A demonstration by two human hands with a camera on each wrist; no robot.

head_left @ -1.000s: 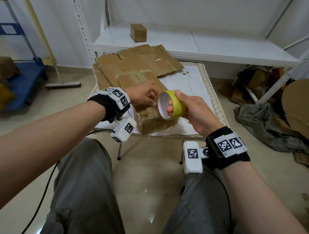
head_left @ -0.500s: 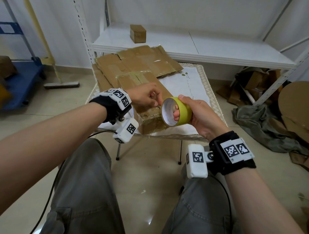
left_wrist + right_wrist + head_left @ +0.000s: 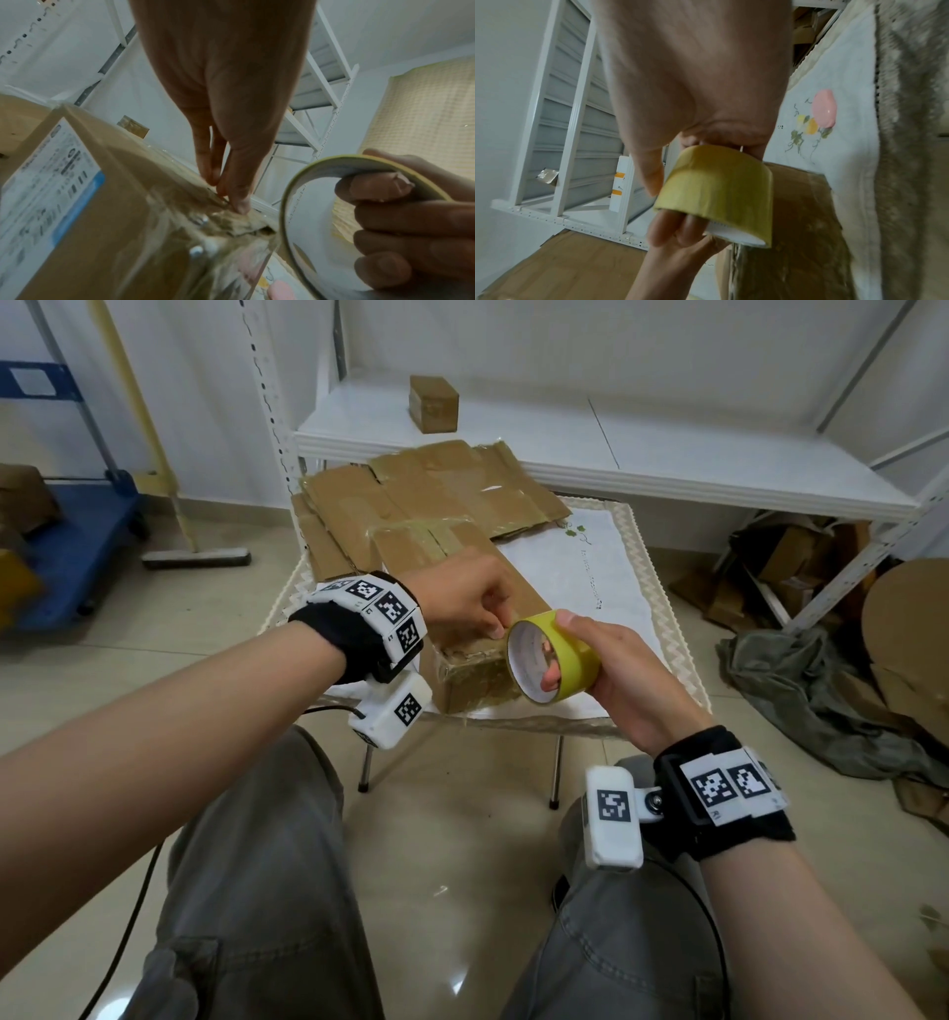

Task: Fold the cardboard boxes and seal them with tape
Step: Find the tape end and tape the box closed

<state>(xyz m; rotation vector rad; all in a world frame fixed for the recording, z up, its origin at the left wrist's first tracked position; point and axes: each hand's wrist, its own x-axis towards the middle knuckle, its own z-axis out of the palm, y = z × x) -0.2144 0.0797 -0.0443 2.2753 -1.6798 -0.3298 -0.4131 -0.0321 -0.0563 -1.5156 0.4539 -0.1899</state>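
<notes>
A brown cardboard box (image 3: 472,683) (image 3: 90,223) (image 3: 795,203) stands at the front edge of the small cloth-covered table (image 3: 662,618). My left hand (image 3: 462,603) (image 3: 231,121) reaches down onto the box's top front edge, where thumb and fingertips pinch the tape end against the cardboard. My right hand (image 3: 631,680) (image 3: 411,223) (image 3: 693,81) grips a yellow tape roll (image 3: 575,660) (image 3: 334,160) (image 3: 718,182) just right of the box, with fingers through its core and the thumb on the outside. Glossy clear tape covers the box's front corner.
Flattened cardboard sheets (image 3: 436,490) lie stacked on the table behind the box. A small sealed box (image 3: 434,403) sits on the white shelf (image 3: 667,469). A broom (image 3: 195,557) and blue cart (image 3: 77,541) stand left; cardboard scraps and grey cloth (image 3: 796,670) lie right.
My right hand has moved the tape roll down and to the right, away from the left hand. The left hand has stayed on the box's top front edge.
</notes>
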